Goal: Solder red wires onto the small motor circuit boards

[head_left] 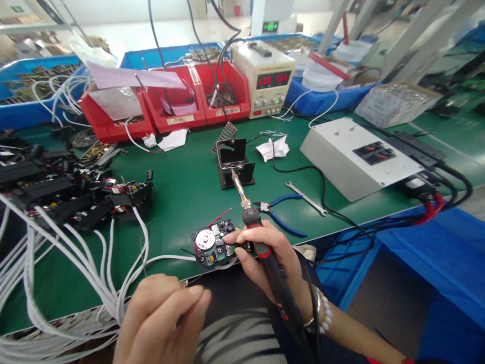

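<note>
- Two things fill my right hand (265,253): soldering iron (261,237) clamped in it, fingertips steadying the small circuit board (214,245) at the table (182,187) edge.
- Board seems light and fragile; best held by its rim.
- Left hand (159,318) pinches a thin wire (191,279).

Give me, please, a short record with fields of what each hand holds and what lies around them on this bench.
right hand: right hand grips a soldering iron, tip pointing up and away; fingers also touch the small circuit assembly
left hand: left hand pinches a thin wire, low near the bench edge
bench: green mat
nearby tools: blue-handled pliers, wrench, iron stand
left side: white cables, black assemblies
behind: red bins, power supply, white box
</note>
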`<state>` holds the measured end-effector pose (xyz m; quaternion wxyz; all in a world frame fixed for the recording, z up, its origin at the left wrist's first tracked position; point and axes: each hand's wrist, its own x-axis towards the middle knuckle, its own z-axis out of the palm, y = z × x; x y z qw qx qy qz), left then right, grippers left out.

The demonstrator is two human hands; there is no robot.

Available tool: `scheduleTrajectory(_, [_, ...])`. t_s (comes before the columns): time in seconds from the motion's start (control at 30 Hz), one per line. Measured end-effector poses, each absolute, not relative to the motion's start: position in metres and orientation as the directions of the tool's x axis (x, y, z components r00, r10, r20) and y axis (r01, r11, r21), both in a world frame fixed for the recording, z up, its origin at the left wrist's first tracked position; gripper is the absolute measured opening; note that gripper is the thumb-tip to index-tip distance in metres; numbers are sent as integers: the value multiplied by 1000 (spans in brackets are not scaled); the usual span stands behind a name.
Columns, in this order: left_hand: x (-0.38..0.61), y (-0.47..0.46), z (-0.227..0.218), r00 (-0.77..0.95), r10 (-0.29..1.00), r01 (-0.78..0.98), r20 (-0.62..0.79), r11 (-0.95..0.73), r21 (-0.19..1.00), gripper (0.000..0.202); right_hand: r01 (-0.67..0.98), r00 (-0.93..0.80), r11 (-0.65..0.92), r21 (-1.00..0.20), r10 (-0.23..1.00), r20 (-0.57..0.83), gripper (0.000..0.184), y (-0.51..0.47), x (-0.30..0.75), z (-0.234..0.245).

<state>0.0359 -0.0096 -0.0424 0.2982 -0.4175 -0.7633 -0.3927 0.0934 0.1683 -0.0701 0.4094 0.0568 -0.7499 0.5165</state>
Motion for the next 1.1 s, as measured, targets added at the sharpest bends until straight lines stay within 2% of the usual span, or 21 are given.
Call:
scheduleTrajectory(0.07, [34,-5,-41,-392,547,903,740,383,196,5,-518,-646,467,-717,336,686,36,168,93,-71])
scheduleTrajectory(0.13, [32,-1,-40,-419,601,887,681,431,166,16,-520,-638,483,-705,329,696,36,168,92,-71])
scheduleTrajectory(0.2, [29,3,-40,-453,600,876,659,437,204,18,-517,-636,494,-699,324,700,35,168,91,-71])
scheduleTrajectory(0.37, [28,10,-41,-495,546,864,676,389,319,7,-534,-634,457,-712,341,694,38,168,91,-72])
scheduleTrajectory(0.57, [29,7,-55,-450,441,888,777,318,333,15,-532,-651,441,-723,333,682,41,169,93,-70])
scheduleTrajectory(0.7, [29,7,-53,-658,324,753,680,271,599,21,-530,-636,461,-712,339,693,41,170,92,-67])
scheduleTrajectory(0.77, [29,10,-49,-720,313,693,619,272,668,16,-534,-633,475,-699,323,704,43,171,93,-65])
scheduleTrajectory(0.97, [32,11,-50,-770,181,637,611,257,726,15,-509,-639,536,-674,290,712,42,172,96,-54])
scheduleTrajectory(1.03, [30,8,-53,-705,255,709,662,217,671,20,-537,-625,522,-662,281,729,46,171,97,-50])
scheduleTrajectory(1.1, [28,7,-52,-604,377,792,702,186,582,25,-522,-658,478,-706,301,690,49,168,99,-48])
